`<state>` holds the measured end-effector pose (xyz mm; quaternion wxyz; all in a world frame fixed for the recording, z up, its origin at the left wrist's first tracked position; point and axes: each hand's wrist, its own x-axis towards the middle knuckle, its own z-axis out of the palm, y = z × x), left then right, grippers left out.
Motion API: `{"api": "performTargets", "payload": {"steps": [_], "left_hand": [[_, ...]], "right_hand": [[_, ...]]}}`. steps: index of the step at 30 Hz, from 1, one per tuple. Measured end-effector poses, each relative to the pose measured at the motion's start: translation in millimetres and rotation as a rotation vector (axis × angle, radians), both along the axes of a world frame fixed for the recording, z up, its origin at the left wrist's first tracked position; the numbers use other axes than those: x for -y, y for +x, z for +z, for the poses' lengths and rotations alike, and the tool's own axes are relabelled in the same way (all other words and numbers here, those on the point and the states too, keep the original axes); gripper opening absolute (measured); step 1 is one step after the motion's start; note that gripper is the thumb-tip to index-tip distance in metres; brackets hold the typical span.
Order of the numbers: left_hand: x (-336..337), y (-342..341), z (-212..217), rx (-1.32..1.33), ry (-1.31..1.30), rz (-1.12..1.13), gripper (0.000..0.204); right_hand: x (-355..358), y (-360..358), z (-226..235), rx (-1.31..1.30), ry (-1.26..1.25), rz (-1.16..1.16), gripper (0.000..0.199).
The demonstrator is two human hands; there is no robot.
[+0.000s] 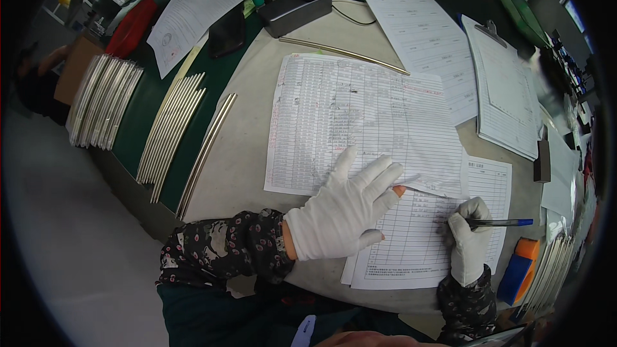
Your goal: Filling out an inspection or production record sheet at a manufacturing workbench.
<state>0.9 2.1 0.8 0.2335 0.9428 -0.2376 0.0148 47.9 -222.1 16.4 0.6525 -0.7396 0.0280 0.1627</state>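
My left hand (344, 212), in a white glove with some bare fingertips, lies flat with fingers spread over two papers. Under its upper fingers is a large printed table sheet (373, 119) with red and dark handwritten marks. Its lower edge overlaps a lined form (408, 247), which has a few handwritten rows near the top. My right hand (470, 241), also white-gloved, is closed around a pen (504, 223) with a blue end pointing right. It rests on the form's right part; the pen's tip is hidden by the fingers.
Thin metal rods (172, 125) lie in rows at left, beside a plastic-wrapped bundle (106, 103). A single rod (344, 56) lies above the table sheet. At right are a clipboard (504, 90), an orange-and-blue block (518, 271) and more rods (549, 276). A dark box (295, 11) stands behind.
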Motion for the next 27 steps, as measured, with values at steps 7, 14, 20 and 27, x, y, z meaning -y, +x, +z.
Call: {"api": "performTargets", "payload": {"steps": [7,14,20,27], "left_hand": [[-0.1,0.1,1.0,-0.011,0.007,-0.009,0.062],[-0.4,-0.8,0.5,-0.024,0.019,-0.013,0.064],[-0.7,-0.5,0.8,-0.02,0.017,-0.014,0.065],[-0.6,-0.5,2.0,-0.03,0.014,-0.01,0.063]], "right_hand": [[1.8,0.3,-2.1,0.018,-0.014,0.013,0.021],[0.9,-0.1,-2.4,0.022,-0.027,0.007,0.021],[0.7,0.3,-0.8,0.011,-0.032,0.025,0.021],[1.1,0.2,-2.4,0.021,-0.025,0.021,0.021]]}}
